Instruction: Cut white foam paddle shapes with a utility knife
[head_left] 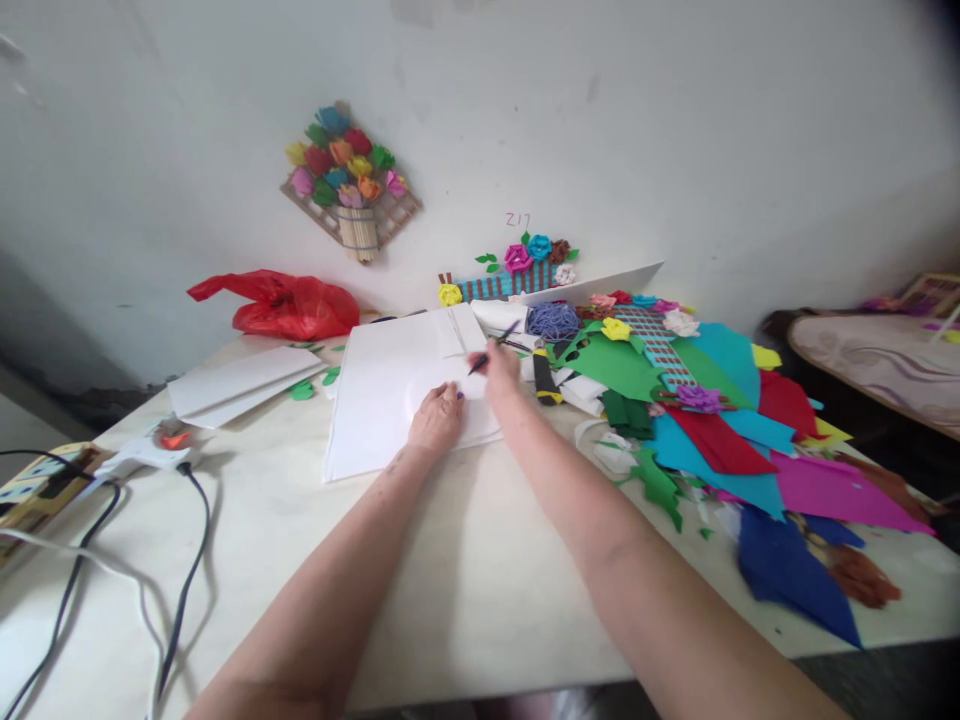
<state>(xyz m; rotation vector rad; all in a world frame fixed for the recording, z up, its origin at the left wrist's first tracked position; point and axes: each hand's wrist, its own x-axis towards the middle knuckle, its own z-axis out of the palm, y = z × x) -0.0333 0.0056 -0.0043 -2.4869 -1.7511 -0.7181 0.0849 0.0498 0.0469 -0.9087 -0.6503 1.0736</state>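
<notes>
A large white sheet (382, 370), perhaps board or thick paper, lies on the table in front of me. My left hand (437, 417) rests on its lower right part, fingers laid against the surface. A small dark purple spot shows by those fingertips; I cannot make out what it is. My right hand (498, 368) grips a dark pen (480, 364), its tip slanting down to the left over the sheet's right side. Thin dark lines (456, 330) cross the sheet's upper right, just beyond the pen.
Coloured paper pieces (720, 450), paper flowers and a yarn bundle (553, 321) crowd the right side. A black-and-yellow cutter-like tool (546, 378) lies by my right hand. To the left are folded white sheets (240, 385), a red plastic bag (289, 305) and a power strip (150, 450) with cords.
</notes>
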